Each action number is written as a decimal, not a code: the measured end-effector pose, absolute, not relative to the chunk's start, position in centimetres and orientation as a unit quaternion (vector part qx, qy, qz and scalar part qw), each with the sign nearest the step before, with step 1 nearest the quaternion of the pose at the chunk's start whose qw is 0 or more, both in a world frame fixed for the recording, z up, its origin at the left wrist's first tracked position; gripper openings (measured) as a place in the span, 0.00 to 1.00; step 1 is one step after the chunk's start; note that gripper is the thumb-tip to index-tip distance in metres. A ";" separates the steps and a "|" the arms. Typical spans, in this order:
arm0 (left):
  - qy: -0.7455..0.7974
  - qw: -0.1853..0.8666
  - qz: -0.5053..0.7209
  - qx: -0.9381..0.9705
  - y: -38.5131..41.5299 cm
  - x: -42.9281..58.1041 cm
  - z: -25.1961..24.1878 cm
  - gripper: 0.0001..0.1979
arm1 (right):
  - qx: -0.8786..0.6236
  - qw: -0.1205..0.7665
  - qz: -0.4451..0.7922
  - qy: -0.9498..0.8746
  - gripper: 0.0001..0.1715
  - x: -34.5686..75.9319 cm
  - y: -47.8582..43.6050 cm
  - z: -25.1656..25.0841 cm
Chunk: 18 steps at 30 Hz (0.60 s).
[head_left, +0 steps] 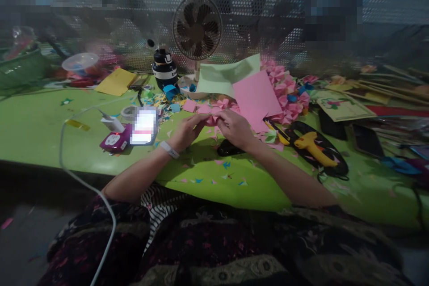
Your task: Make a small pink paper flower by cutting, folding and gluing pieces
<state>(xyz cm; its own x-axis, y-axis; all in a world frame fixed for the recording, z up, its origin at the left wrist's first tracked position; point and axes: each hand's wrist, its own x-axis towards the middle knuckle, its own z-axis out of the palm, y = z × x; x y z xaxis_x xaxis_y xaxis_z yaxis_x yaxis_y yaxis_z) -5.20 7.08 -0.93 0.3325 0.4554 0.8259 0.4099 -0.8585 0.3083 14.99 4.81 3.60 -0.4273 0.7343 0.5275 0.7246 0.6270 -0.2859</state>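
Observation:
My left hand (186, 131) and my right hand (235, 128) meet above the green table (40, 125), fingers pinched on a small folded piece of pink paper (212, 119) held between them. A white band sits on my left wrist. A flat pink sheet (256, 96) lies just behind my right hand, with a pale green sheet (224, 76) behind it. A pile of folded pink paper shapes (288, 94) lies to the right of the sheets. Small paper scraps are scattered under and around my hands.
A small fan (197, 31) stands at the back centre beside a dark bottle (164, 69). A phone (144, 127) with a white cable lies left of my hands. A yellow glue gun (313, 147) and a yellow cutter (276, 132) lie at the right. A green basket (20, 67) stands far left.

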 end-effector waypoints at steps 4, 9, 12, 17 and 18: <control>0.262 0.121 0.506 0.813 6.8 -5.2 -0.6 0.13 | -0.437 0.296 -0.044 -0.848 0.15 15.2 4.8 4.0; 0.283 0.236 0.497 0.786 5.6 -4.9 0.7 0.17 | -0.442 0.258 -0.082 -0.855 0.16 15.2 4.7 4.0; 0.292 0.252 0.509 0.770 5.5 -4.7 0.9 0.16 | -0.439 0.240 -0.084 -0.862 0.16 15.1 4.7 4.0; 0.268 0.262 0.516 0.770 6.0 -4.5 0.3 0.15 | -0.440 0.228 -0.087 -0.864 0.16 15.0 4.7 4.1; 0.266 0.262 0.518 0.770 6.1 -4.5 0.2 0.15 | -0.440 0.229 -0.085 -0.864 0.16 15.1 4.7 4.1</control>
